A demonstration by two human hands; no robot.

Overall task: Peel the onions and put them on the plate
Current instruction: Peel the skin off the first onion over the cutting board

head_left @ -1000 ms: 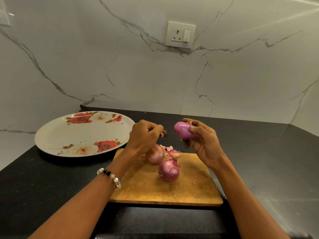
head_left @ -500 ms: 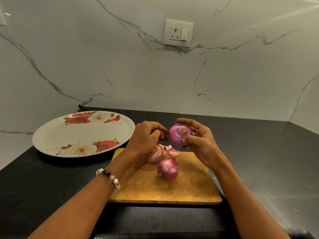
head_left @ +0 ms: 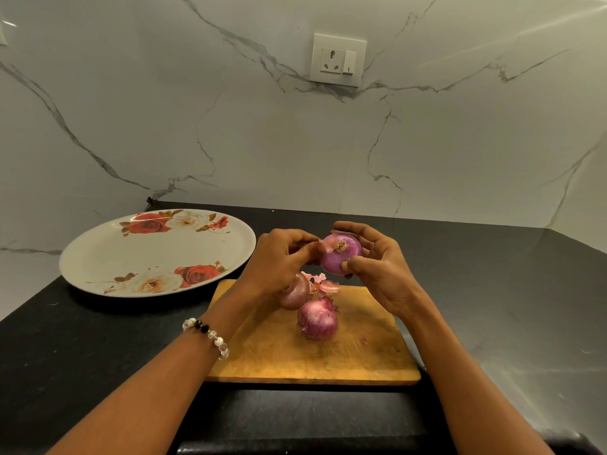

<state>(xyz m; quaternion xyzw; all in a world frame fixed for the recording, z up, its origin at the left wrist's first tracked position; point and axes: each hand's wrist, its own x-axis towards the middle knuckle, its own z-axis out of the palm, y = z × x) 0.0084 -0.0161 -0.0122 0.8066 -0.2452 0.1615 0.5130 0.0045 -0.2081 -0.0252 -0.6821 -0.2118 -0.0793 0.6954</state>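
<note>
Onion [head_left: 340,256], peeled and glossy purple, held up at centre frame above the far edge of the cutting board [head_left: 312,353], root end turned toward the camera. Cradled in the right hand [head_left: 381,270]: fingers curled over the top and far side, thumb pressed against the lower near side. Left hand [head_left: 279,261] just to the left of it, fingers curled, thumb and fingertips pinching a loose flap of skin at the onion's upper left edge. Both forearms reaching in from the bottom of the frame, converging toward the middle; beaded bracelet [head_left: 207,336] on the left wrist. Below the hands, two unpeeled onions on the board: one [head_left: 295,295] partly hidden behind the left wrist, another [head_left: 318,320] in front of it near the board's middle. Small heap of pink peel scraps [head_left: 323,284] at the board's far edge, just beside them. Floral plate [head_left: 98,257] at left of frame, resting on the dark surface [head_left: 492,307], apart from the board and holding nothing. Wall socket [head_left: 338,60] at upper centre on the marble wall.
</note>
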